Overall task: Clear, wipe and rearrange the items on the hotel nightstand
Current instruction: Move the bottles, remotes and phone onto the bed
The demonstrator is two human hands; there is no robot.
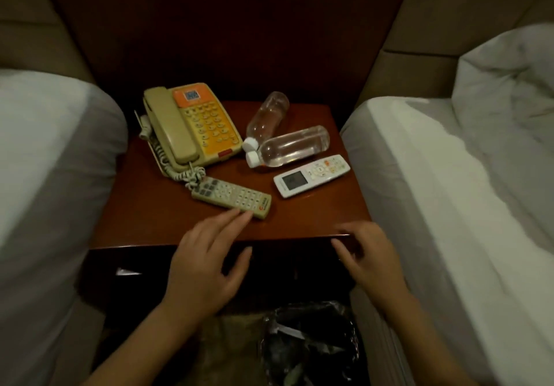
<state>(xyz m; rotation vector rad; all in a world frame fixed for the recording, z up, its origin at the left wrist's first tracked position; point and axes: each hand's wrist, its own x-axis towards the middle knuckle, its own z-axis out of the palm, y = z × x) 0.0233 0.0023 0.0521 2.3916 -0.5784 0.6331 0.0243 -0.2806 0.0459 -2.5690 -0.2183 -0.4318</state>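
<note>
Clearing barely begun: telephone [192,125], two bottles [292,145], both remotes [232,197] on table [168,220]; left hand [207,265], right hand [370,258] spread, empty.

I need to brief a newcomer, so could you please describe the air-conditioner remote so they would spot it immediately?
Find the wooden nightstand between the two beds. Near its right edge, just in front of the two lying bottles, is the white remote. Unlike the grey remote beside the telephone, it has a display screen.

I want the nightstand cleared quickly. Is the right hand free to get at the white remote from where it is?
Probably yes. The right hand is empty at the nightstand's front edge, and the white remote lies flat just beyond it with bare wood between them; the bottles sit behind the remote.
</note>
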